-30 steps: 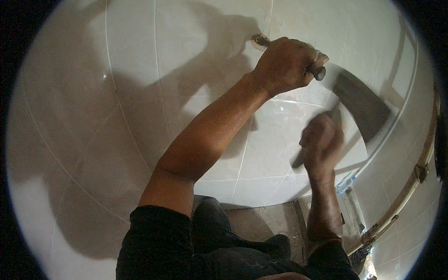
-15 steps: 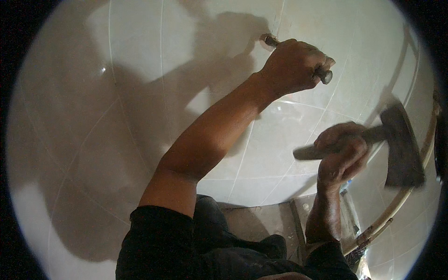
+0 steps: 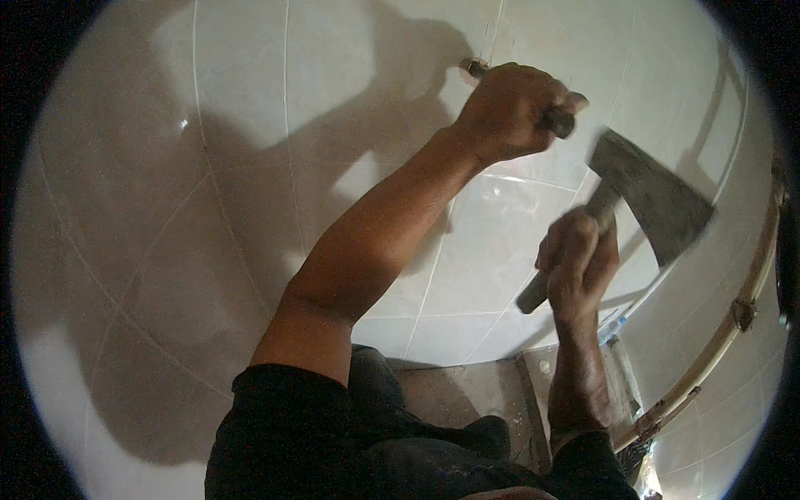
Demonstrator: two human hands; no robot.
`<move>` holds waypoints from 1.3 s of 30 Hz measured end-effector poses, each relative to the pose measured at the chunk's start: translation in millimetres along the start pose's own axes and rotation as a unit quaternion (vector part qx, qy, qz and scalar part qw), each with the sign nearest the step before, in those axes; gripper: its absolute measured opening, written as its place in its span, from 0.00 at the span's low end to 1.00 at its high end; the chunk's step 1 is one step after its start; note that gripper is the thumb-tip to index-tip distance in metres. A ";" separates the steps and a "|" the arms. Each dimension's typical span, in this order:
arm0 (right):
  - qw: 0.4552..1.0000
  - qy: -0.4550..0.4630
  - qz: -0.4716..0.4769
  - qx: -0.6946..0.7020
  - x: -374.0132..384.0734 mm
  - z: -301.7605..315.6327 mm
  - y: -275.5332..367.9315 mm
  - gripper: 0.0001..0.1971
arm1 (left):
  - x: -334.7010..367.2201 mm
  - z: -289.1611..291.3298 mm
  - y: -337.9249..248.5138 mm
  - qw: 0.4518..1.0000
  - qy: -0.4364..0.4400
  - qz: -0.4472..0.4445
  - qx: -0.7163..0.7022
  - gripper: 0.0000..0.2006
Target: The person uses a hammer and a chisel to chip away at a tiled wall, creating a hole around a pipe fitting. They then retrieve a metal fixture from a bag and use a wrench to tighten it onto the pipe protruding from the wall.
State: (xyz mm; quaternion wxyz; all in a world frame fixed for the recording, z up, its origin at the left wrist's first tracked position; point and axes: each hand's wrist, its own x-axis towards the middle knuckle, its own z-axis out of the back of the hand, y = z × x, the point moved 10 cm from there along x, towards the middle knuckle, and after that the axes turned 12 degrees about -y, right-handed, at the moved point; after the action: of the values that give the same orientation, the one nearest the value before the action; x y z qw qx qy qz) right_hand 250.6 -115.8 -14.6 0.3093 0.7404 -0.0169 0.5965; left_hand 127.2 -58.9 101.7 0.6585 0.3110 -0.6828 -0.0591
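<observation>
My left hand [image 3: 512, 112] is closed around a metal chisel [image 3: 561, 123], whose blunt end sticks out on the right side of the fist. Its other end meets a small broken hole [image 3: 467, 70] in the pale tiled wall [image 3: 517, 233]; the exact tip is hard to make out. Lower right, my right hand [image 3: 579, 258] grips a hatchet [image 3: 650, 192] by its short handle. The hatchet's broad dark head is tilted, its blunt back toward the chisel and its wide blade facing down and right. A gap separates hatchet and chisel.
A bamboo pole [image 3: 717, 342] with a tied joint curves along the right side. Below me is a grey floor or ledge [image 3: 442, 392]. A small blue object [image 3: 619, 322] lies past my right wrist. Arm shadows cover the wall's left part.
My right hand has swung the hatchet up and left, closer to the chisel's blunt end, and its head has turned. My left hand and the chisel have shifted slightly left.
</observation>
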 end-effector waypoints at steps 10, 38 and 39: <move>0.977 -0.107 -0.070 0.171 -37.5 56.6 -5.1 0.23 | 6.2 -1.6 -5.1 0.999 -0.033 -0.013 0.003 0.11; 0.965 -0.104 -0.171 0.172 -74.9 93.8 -37.5 0.20 | 16.1 -21.2 -38.8 0.999 -0.013 0.027 0.029 0.08; 0.963 -0.107 -0.179 0.169 -75.8 94.6 -39.8 0.20 | 16.2 -20.6 -33.4 0.999 -0.004 0.017 0.042 0.09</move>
State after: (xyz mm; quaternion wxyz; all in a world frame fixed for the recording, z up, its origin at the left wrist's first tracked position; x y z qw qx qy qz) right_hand 327.0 -155.0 -108.9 0.2777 0.8326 0.1838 0.4426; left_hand 159.0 -86.9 101.9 0.6428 0.3265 -0.6926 -0.0206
